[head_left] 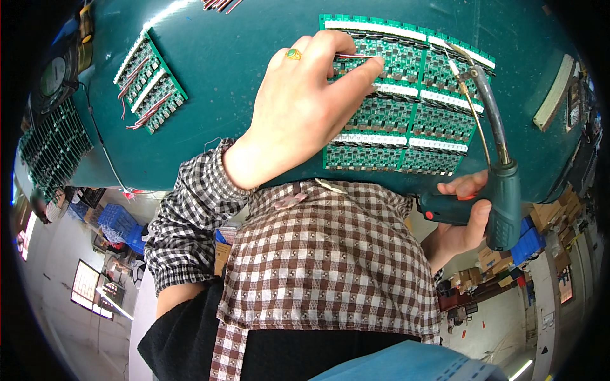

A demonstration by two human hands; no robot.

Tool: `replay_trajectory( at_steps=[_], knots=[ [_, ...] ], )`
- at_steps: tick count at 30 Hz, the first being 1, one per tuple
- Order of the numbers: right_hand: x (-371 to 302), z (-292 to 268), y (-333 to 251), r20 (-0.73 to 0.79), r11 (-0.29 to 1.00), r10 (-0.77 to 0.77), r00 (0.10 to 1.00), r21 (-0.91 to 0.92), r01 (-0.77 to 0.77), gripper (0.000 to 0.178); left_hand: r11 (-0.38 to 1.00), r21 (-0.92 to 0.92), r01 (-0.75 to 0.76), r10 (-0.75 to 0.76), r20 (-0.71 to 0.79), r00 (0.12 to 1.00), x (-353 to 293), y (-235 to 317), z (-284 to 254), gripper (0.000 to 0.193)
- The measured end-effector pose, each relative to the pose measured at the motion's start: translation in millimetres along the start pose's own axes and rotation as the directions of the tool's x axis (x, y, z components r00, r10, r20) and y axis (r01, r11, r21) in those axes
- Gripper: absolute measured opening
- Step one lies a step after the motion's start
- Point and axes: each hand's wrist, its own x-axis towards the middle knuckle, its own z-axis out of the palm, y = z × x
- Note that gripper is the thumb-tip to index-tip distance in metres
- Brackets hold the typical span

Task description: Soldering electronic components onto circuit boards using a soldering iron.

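Note:
A large green circuit board panel (381, 114) with white connector strips and rows of small black parts lies on the teal work surface. My left hand (298, 101) reaches over its upper left part, with thumb and fingers pinching a thin red and white wire (356, 56). The fingertips partly hide the board there. My right hand (467, 228) is wrapped round the handle of a dark green soldering gun (505, 197) with a red button. Its curved metal barrel and thin brass-coloured tube point up, and their tips are over the panel's upper right part.
On the left of the teal mat (216, 82) lies a smaller board (151, 82) with red and white wires on it. A stack of boards (54, 149) and a round dark fan-like device (54, 79) are at the far left. More wires (221, 5) lie at the top edge.

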Motion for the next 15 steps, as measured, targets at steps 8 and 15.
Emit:
replay_trajectory(
  at_steps=[8,15],
  knots=[
    [1.9,3.1,-2.0,-0.030,0.998,-0.031,0.999,0.057,0.032,0.041,0.999,-0.033,0.021,-0.021,0.000,1.000,-1.3,-1.7,0.0,0.040],
    [-1.9,-1.8,-1.6,0.052,1.000,-0.031,0.998,0.000,0.031,0.046,0.996,0.083,0.009,-0.006,-0.031,0.999,-3.6,-1.0,7.7,0.043]
  ],
)
